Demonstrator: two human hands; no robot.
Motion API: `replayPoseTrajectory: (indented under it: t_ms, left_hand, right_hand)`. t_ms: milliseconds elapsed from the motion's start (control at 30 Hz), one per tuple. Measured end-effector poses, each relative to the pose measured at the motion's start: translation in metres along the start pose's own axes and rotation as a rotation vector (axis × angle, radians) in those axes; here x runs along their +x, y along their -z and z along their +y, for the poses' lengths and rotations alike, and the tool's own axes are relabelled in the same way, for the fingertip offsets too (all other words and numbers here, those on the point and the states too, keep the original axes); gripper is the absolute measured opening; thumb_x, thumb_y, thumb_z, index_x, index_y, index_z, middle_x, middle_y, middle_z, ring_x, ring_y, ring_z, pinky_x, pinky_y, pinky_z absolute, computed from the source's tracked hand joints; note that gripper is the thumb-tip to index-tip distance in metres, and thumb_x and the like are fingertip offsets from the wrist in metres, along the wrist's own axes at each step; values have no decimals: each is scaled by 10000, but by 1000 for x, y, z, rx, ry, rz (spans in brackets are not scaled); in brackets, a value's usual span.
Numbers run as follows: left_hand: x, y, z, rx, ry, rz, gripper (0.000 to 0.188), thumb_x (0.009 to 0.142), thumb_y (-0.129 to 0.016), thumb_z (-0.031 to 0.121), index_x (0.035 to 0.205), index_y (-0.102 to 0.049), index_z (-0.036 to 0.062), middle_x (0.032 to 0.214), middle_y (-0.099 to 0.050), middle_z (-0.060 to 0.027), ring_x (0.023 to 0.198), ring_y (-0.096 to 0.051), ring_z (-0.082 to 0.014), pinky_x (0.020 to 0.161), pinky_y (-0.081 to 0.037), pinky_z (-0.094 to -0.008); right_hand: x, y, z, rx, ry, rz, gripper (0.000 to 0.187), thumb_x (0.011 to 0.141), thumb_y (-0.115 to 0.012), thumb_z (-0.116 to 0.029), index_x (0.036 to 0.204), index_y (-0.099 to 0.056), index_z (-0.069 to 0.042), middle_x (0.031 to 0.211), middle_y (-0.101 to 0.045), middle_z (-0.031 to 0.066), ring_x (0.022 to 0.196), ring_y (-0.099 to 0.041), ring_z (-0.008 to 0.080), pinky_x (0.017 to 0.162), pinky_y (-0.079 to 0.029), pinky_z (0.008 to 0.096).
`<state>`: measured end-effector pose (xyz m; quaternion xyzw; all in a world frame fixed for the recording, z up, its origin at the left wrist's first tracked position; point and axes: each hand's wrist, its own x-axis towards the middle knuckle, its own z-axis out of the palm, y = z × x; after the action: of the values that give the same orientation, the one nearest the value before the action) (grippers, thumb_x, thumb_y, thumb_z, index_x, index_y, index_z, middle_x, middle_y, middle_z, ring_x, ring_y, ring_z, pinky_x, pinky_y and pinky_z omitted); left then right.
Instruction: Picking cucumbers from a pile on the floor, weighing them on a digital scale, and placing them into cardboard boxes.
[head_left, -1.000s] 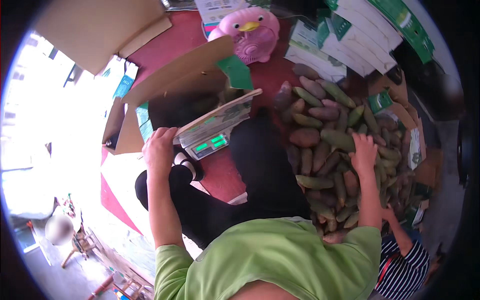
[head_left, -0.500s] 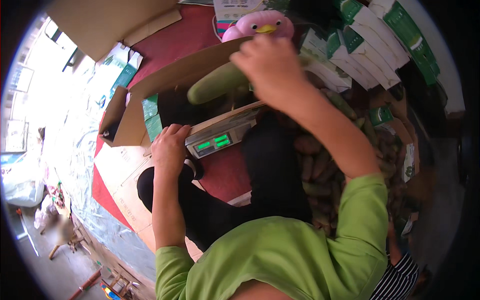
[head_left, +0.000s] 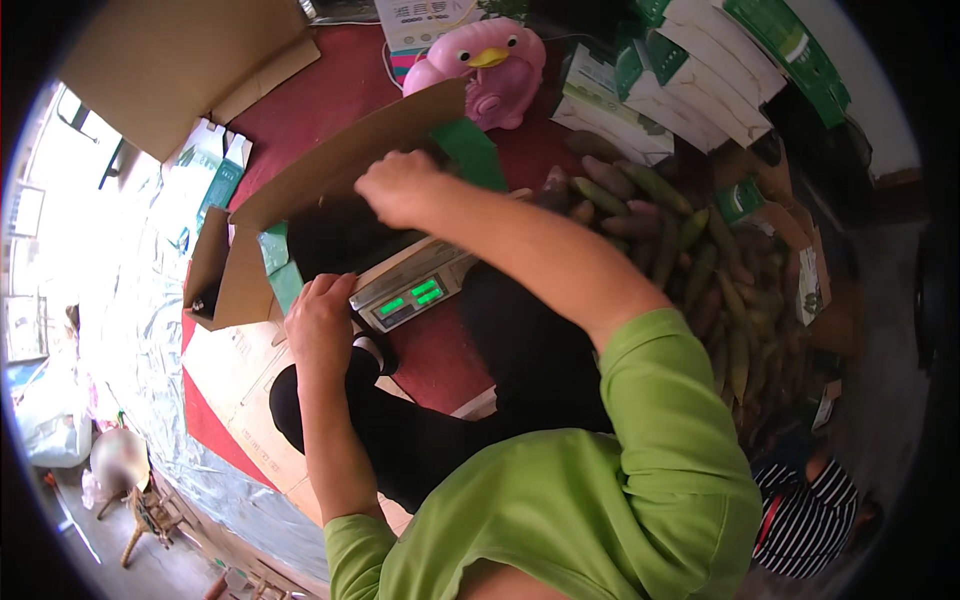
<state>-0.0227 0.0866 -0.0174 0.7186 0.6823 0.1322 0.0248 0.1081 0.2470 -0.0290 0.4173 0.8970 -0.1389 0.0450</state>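
1. The right hand [head_left: 405,188] hangs over the open mouth of the cardboard box [head_left: 335,155], above its dark inside. Its fingers curl downward; whether they are clamped on anything or bare cannot be told, since the back of the hand covers what is under it.

2. The left hand [head_left: 320,315] is bent over the box's near left corner, thumb and fingers closed on the cardboard edge.

3. The box lies on a slant, its long axis running from lower left to upper right. The left hand is at the lower left end of its near wall, and the right hand is above the middle.

4. The heap of vegetables [head_left: 700,270] lies to the right of both hands and well apart from them. The right hand is the nearer one, though its forearm crosses toward the left, away from the heap.

5. At the top of the heap, several long green and brown ones point from upper left to lower right; others lie nearer upright in the view.

6. The scale [head_left: 415,300], its display lit green, shows just in front of the box's near wall.

7. Beyond the box stands a pink fan [head_left: 490,75]; white and green cartons [head_left: 690,80] lean behind the heap.
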Motion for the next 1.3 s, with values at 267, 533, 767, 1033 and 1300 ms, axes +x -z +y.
replayPoseTrajectory:
  t_ms: [267, 533, 767, 1033, 1300]
  left_hand:
    - [0, 1, 0, 23, -33, 29, 191, 746, -568, 93, 913, -653, 130, 846, -598, -13, 805, -588, -203, 696, -474, -327]
    - [6, 0, -4, -70, -57, 62, 185, 688, -580, 87, 865, -624, 112, 806, -561, -16, 787, -571, -191, 673, -467, -317]
    - [8, 3, -7, -93, -19, -18, 204, 736, -573, 98, 924, -653, 116, 869, -595, -5, 829, -581, -189, 711, -471, -319]
    - [5, 2, -8, -106, -18, -27, 192, 731, -574, 108, 908, -650, 112, 863, -593, -7, 825, -574, -188, 713, -466, -313]
    - [2, 0, -8, -88, -8, -26, 194, 733, -583, 91, 911, -655, 119, 871, -599, -5, 835, -578, -186, 719, -463, -315]
  right_hand:
    - [31, 5, 37, -126, -45, -357, 251, 745, -615, -63, 989, -670, -47, 1061, -639, 158, 1024, -598, 326, 849, -491, 409]
    - [80, -68, 44, -456, -75, -605, 305, 797, -616, -138, 1097, -659, -101, 1147, -618, 93, 1085, -572, 270, 861, -461, 414]
    - [95, -117, 68, -756, -146, -657, 361, 888, -499, -264, 1218, -578, -142, 1285, -511, 82, 1189, -451, 289, 894, -414, 464]
    - [72, -111, 97, -574, -115, -624, 331, 912, -446, -168, 1221, -558, -136, 1192, -577, 122, 1096, -559, 307, 867, -462, 436]
    - [57, -94, 77, -569, 77, -543, 306, 844, -542, -122, 1140, -617, -128, 1112, -624, 129, 1024, -611, 290, 865, -486, 408]
